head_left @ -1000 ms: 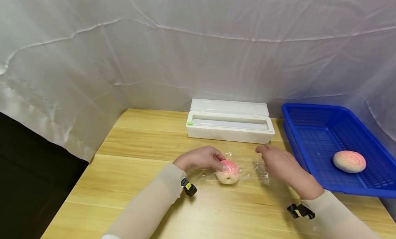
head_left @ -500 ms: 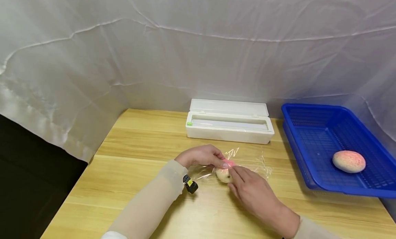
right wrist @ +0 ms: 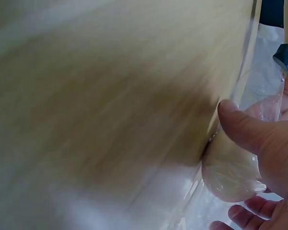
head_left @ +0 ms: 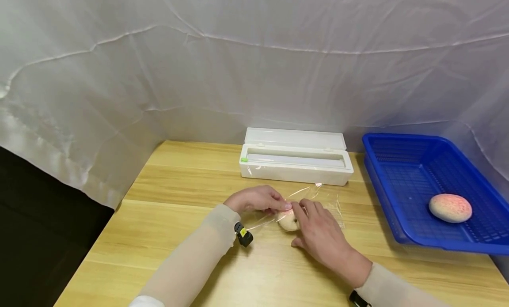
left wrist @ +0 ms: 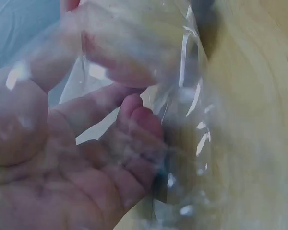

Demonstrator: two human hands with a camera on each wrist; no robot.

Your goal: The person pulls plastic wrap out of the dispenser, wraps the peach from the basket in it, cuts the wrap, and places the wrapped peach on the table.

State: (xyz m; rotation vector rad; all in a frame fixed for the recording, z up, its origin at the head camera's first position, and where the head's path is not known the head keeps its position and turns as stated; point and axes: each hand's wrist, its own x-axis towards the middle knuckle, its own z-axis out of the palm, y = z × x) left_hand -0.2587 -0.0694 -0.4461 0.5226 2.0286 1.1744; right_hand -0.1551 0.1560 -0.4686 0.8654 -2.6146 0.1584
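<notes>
A pink and cream peach [head_left: 288,223] sits on the table within clear cling film [head_left: 336,208], partly covered by both hands. My left hand [head_left: 260,199] holds it from the left, thumb near its top. In the left wrist view, the film stretches over the palm, beneath the peach [left wrist: 122,52]. Against the right side of the peach rest the fingertips of my right hand [head_left: 321,231], its thumb spread away toward the near side. Film wrinkles over the peach [right wrist: 228,172] in the right wrist view.
Behind the hands stands a long white cling film box [head_left: 294,174], its lid up and a roll inside. At the right, a blue basket [head_left: 381,196] contains another peach [head_left: 450,208]. Grey cloth [head_left: 254,77] hangs behind the wooden table [head_left: 191,183].
My right hand has come from the film's right edge over to the peach, bringing film across it. The left hand stays at the peach, which now shows less of its pink top.
</notes>
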